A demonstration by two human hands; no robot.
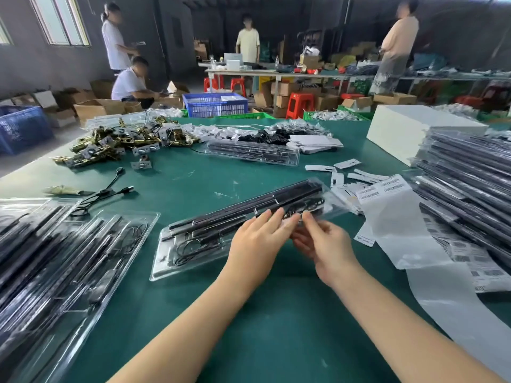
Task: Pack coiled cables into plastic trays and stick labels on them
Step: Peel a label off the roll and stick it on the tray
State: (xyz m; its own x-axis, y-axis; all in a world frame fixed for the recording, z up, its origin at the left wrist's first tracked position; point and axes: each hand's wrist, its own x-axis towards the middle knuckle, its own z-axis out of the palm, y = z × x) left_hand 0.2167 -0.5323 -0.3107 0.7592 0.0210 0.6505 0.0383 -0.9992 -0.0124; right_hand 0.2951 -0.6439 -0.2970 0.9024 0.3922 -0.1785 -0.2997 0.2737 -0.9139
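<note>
A clear plastic tray point(193, 244) holding black rods and a coiled black cable point(188, 248) lies diagonally across the middle of the green table. My left hand point(258, 239) rests on its near edge with the fingers straight. Beside it, my right hand point(323, 243) pinches the same edge, fingertips on top and the other fingers curled beneath. The tray's far end looks slightly raised. To the right lies a strip of white backing paper point(401, 225) with printed labels point(392, 186) at its far end.
Stacks of filled trays stand at the right point(470, 183) and at the left point(49, 258). One more tray point(254, 153) lies further back. A loose black cable point(107, 190), a pile of brass hardware point(116, 142), paper cards and a white box point(409, 128) are also on the table. Several people stand beyond it.
</note>
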